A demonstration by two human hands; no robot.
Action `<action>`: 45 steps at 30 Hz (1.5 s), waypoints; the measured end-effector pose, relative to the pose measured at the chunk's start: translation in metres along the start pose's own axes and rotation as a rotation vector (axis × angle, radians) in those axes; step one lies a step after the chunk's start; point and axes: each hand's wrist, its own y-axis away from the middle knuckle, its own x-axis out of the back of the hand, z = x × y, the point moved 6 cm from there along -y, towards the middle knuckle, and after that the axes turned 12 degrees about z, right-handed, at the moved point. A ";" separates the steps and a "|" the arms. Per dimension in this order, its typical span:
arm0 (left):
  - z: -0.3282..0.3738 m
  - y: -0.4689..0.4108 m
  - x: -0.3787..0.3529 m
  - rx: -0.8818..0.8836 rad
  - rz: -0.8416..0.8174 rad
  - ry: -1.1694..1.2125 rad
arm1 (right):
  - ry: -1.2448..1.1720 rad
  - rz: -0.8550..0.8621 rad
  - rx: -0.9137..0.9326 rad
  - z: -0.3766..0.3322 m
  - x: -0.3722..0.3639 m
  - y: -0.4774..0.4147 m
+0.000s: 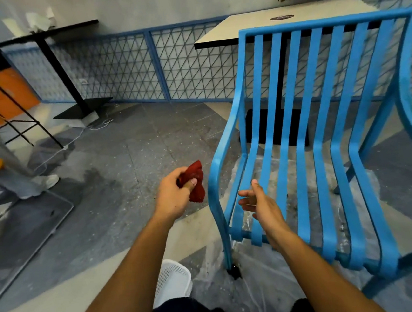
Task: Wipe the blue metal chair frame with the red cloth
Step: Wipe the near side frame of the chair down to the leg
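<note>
The left hand [172, 199] is closed around a crumpled red cloth [195, 183], thumb pressed over the bunched fabric, held just left of the bright blue slatted metal chair frame [307, 146] and apart from it; the right hand [261, 205] hangs with its fingers loosely spread and holding nothing, in front of the seat slats near the chair's left front corner (whether it touches a slat cannot be told); the chair stands on a clear, wrinkled plastic sheet [275, 287] spread over the grey speckled floor [124, 158], which lies open to the left of the cloth; a pale square table top [250, 25] sits directly behind the backrest, and a blue lattice wall panel [121, 68] runs along the wall beyond; the chair's right armrest is cut off by the picture's edge, and its rear legs are partly hidden behind the slats; a white perforated shoe [173, 279] shows between the forearms; at far left, another person's trouser leg and shoe [46, 181] stand beside a black wire stool frame [20, 118], only partly in view.
</note>
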 end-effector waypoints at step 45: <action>-0.056 0.050 -0.048 -0.516 -0.012 -0.493 | -0.047 -0.126 -0.018 0.016 -0.046 -0.063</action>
